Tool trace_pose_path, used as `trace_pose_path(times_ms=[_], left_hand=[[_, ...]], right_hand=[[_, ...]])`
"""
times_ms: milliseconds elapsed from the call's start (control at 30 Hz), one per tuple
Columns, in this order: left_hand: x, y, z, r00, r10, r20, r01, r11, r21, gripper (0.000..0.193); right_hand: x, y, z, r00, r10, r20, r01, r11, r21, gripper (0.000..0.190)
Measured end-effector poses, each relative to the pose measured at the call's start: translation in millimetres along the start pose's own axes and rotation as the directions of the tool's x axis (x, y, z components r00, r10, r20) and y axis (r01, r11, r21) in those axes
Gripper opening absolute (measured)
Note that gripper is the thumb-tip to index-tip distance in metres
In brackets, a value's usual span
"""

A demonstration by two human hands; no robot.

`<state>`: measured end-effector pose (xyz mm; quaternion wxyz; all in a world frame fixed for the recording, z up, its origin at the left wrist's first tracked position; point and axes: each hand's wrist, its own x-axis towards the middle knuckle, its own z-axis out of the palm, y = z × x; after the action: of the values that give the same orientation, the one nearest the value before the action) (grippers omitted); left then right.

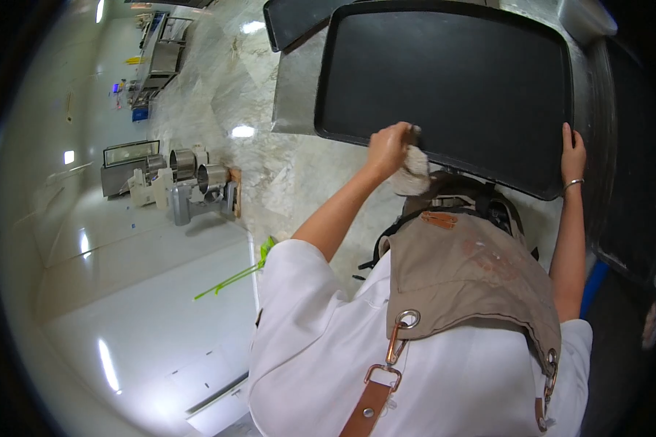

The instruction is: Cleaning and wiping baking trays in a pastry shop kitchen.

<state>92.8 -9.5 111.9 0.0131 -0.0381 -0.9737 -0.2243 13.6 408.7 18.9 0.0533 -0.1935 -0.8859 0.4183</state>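
A large black baking tray with a raised rim lies in front of me on a metal surface. My left hand is closed on a whitish cloth at the tray's near edge, and part of the cloth hangs below the fist. At the tray's right near corner, my right hand, with a bracelet at the wrist, holds the rim; its thumb is not visible.
Another black tray lies beyond on the left. A translucent plastic container stands at the upper right, with dark trays below it. Mixers with steel bowls and a green long-handled tool are across the floor at left.
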Motion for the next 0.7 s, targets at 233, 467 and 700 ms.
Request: trace_pose_path(times_ms=[233, 467, 700], left_hand=[[23.9, -13.3, -51.9, 0.832, -0.554, 0.026, 0.183, 0.229, -0.956, 0.015], [0.5, -134.8, -52.1, 0.840, 0.064, -0.539, 0.264, 0.820, 0.508, 0.043], [75.1, -208.6, -53.5, 0.975, -0.055, -0.218, 0.137, 0.914, 0.382, 0.028]], right_hand=[[-5.1, -7.6, -1.3, 0.998, 0.035, 0.043, -0.034, 0.999, -0.008, 0.070], [-9.5, -6.0, -6.4, 1.000, 0.004, 0.019, -0.004, 1.000, -0.026, 0.066], [-17.7, -26.2, -13.7, 0.998, -0.043, 0.038, 0.049, 0.983, -0.177, 0.058]])
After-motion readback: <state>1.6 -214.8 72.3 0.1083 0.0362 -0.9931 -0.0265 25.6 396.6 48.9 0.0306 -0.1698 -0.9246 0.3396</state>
